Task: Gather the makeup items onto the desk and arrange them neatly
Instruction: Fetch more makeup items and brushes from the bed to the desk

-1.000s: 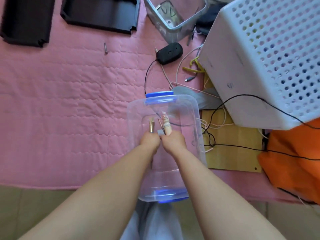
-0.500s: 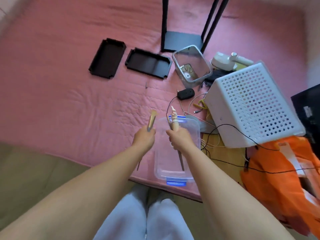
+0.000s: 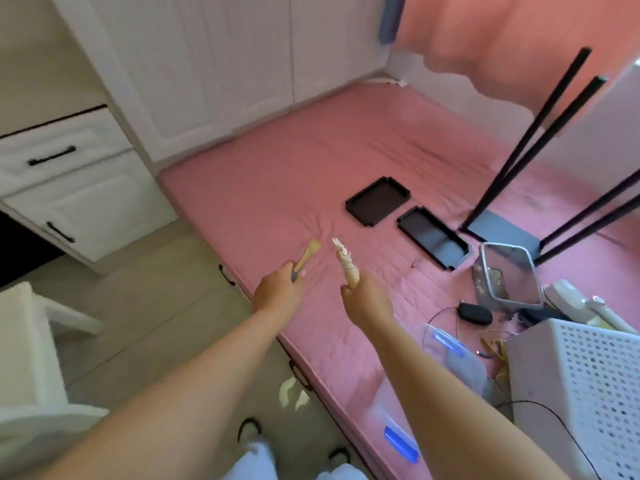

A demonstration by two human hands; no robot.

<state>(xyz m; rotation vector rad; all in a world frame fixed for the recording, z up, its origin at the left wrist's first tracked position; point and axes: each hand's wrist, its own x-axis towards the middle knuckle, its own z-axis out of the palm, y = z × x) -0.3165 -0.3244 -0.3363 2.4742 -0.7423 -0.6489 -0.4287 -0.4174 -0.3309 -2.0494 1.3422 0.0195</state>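
Note:
My left hand grips a slim gold makeup brush that sticks up and forward from the fist. My right hand holds a cream, ornate makeup stick, also pointing up. Both hands are raised over the near edge of the pink quilted mat. The clear plastic box with blue clips lies low on the right, partly hidden by my right forearm. Two black trays lie on the mat ahead.
A white drawer unit stands at the left and a white chair at lower left. On the right are a white perforated basket, a clear bin, a black mouse, cables and black stand legs.
My view has swung up and left, away from the clear box toward the drawers. Both hands have lifted out of the box, still holding the brush and the stick.

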